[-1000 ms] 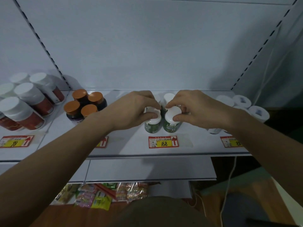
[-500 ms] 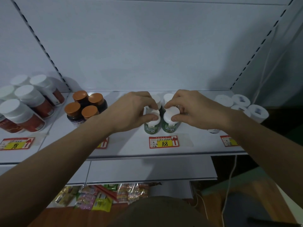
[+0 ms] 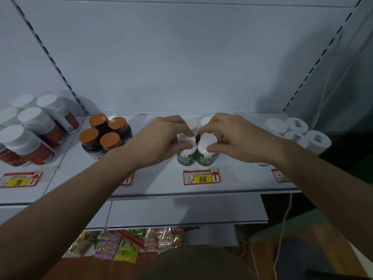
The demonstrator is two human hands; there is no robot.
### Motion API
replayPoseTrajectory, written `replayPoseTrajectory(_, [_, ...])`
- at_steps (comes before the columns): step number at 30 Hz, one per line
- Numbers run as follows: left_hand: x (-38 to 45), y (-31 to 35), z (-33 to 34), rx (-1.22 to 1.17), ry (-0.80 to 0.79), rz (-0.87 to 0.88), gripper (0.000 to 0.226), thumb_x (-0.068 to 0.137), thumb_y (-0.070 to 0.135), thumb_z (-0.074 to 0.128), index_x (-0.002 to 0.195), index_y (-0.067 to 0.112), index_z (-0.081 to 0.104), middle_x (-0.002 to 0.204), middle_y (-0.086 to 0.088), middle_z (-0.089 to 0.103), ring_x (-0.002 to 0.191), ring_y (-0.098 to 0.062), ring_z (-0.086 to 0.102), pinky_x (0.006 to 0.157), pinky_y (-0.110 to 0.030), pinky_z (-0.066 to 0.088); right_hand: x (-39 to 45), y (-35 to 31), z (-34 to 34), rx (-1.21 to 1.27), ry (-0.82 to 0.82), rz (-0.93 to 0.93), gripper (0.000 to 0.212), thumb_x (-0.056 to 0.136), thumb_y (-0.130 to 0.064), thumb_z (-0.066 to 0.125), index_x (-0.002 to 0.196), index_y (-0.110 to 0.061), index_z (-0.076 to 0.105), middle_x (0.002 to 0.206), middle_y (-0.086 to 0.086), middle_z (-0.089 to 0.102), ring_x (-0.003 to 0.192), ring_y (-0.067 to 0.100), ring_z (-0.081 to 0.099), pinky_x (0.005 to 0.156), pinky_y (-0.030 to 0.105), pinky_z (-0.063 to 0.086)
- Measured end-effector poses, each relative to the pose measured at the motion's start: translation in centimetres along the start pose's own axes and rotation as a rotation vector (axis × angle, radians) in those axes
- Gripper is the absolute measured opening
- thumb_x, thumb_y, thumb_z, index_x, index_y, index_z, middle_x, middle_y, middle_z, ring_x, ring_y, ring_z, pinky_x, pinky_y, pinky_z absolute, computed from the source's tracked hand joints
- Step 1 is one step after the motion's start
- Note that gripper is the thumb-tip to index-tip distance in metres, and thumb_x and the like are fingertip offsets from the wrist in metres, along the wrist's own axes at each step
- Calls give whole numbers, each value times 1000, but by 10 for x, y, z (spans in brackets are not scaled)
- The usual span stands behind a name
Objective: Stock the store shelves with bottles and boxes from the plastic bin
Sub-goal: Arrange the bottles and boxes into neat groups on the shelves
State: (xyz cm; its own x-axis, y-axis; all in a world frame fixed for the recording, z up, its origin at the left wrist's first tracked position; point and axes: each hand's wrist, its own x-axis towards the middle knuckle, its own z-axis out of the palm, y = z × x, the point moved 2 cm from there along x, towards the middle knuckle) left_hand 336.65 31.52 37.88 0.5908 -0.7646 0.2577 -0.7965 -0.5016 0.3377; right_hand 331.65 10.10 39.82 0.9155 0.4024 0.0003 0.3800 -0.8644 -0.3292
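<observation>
While both arms reach over the white shelf (image 3: 161, 184), the left hand (image 3: 159, 140) curls its thumb and fingers round the white cap of the left green-labelled bottle (image 3: 186, 153), and the right hand (image 3: 234, 136) pinches the cap of the right green-labelled bottle (image 3: 206, 155) in the same way. The two bottles stand upright, touching side by side, just behind the price tag (image 3: 201, 177) marked 168. Two more white-capped bottles (image 3: 191, 124) stand directly behind them, partly hidden by the fingers. Four orange-capped bottles (image 3: 105, 134) cluster to the left, well apart from the hands.
</observation>
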Motion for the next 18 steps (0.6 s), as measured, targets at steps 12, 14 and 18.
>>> replayPoseTrajectory(12, [-1, -1, 1, -24, 1, 8, 28, 91, 33, 70, 113, 16, 73, 111, 1, 65, 68, -9, 65, 72, -17, 50, -3, 58, -30, -63, -21, 132, 44, 89, -31, 75, 131, -29, 62, 122, -7, 60, 82, 5, 63, 79, 25, 39])
replayPoseTrajectory(14, [0, -1, 0, -21, 8, 14, 28, 91, 32, 70, 113, 16, 74, 110, 1, 65, 68, -9, 64, 72, -23, 53, -1, 61, -28, -46, 17, 133, 38, 89, -27, 74, 127, -28, 65, 117, -6, 61, 80, 5, 61, 77, 24, 38])
replayPoseTrajectory(18, [0, -1, 0, -12, 17, 11, 28, 90, 32, 71, 113, 16, 74, 110, 0, 65, 70, -12, 65, 73, -30, 56, 1, 63, -29, -77, 29, 142, 34, 88, -37, 73, 119, -24, 67, 103, -6, 65, 77, 3, 59, 70, 22, 39])
